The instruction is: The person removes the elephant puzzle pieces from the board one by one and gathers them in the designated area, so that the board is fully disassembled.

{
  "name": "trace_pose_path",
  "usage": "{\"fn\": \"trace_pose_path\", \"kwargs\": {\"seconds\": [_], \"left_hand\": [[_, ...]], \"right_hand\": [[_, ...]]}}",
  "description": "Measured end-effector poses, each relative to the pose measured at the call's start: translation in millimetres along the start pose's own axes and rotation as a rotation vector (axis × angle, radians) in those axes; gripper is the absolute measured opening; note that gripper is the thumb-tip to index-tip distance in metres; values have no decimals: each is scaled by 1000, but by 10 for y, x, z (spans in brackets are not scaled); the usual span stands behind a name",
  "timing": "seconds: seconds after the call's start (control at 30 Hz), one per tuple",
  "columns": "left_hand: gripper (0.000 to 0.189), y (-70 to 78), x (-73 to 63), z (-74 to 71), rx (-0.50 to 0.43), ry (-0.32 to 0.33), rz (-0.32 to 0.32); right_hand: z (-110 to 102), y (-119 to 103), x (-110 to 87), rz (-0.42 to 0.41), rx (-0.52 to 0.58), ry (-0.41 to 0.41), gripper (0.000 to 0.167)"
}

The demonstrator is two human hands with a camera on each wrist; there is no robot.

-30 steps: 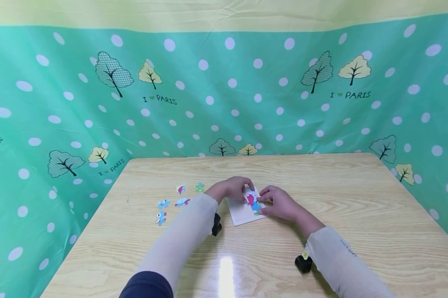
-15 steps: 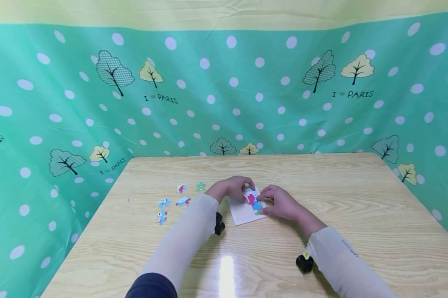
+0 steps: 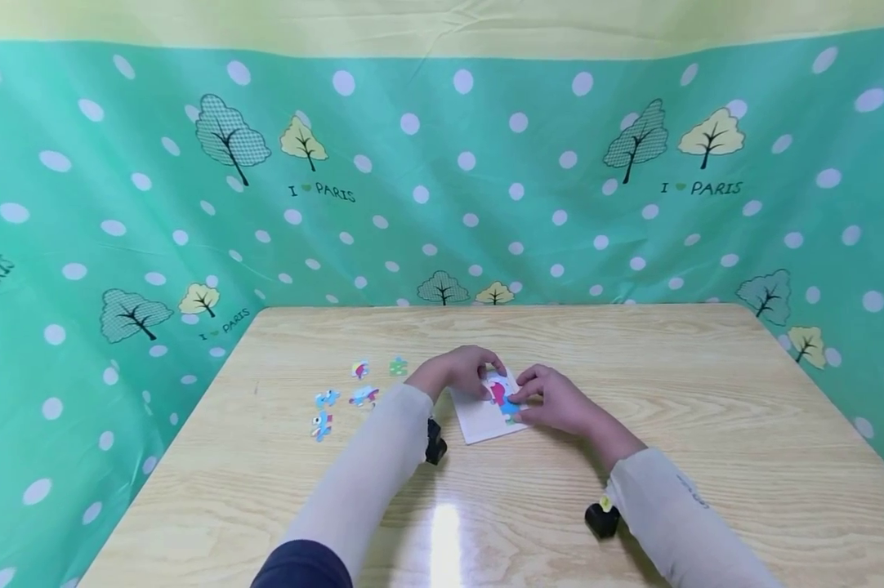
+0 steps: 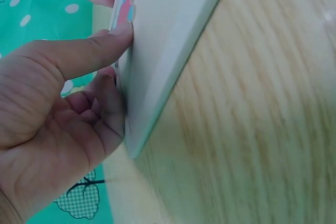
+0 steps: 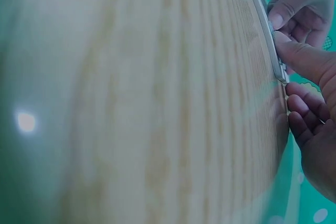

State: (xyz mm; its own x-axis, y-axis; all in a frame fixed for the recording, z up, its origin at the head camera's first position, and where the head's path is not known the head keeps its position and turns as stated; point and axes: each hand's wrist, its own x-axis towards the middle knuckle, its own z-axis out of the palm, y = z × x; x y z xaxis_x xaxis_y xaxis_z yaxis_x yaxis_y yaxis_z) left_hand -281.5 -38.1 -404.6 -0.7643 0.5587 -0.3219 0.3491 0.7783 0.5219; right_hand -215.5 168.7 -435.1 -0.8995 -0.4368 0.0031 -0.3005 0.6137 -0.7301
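A white puzzle board (image 3: pixel 479 425) lies at mid-table, with joined jigsaw puzzle pieces (image 3: pixel 497 391) in red, blue and green on its right part. From the left, my left hand (image 3: pixel 466 367) grips the puzzle. Its thumb (image 4: pixel 113 43) presses beside the red piece, and its other fingers curl at the board's far edge. My right hand (image 3: pixel 558 403) holds the puzzle's right side, thumb at the near right corner and fingertips on the blue part. In the right wrist view, the right thumb (image 5: pixel 302 56) lies close to the left one. Both hands partly hide the pieces.
Several loose puzzle pieces lie left of the board, among them a green piece (image 3: pixel 398 366), a red-and-yellow piece (image 3: pixel 359 370) and a blue piece (image 3: pixel 321 426). The wooden table (image 3: pixel 670 351) ends at a green dotted curtain (image 3: pixel 383 163) behind.
The whole head view shifts slightly. Both hands stay at the puzzle, with the right fingertips making only small movements over the blue part; the loose pieces keep their places.
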Motion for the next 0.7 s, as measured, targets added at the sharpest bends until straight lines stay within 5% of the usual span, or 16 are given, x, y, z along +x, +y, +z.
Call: {"fn": "trace_pose_path", "kwargs": {"seconds": [0.5,0.7], "left_hand": [[30,125,54,-53,57,-94,-83],[30,71,25,-60,0,-60,-45]], "right_hand": [[16,20,19,-29,2,-10,18],[4,18,13,-15,7,-4,19]]}}
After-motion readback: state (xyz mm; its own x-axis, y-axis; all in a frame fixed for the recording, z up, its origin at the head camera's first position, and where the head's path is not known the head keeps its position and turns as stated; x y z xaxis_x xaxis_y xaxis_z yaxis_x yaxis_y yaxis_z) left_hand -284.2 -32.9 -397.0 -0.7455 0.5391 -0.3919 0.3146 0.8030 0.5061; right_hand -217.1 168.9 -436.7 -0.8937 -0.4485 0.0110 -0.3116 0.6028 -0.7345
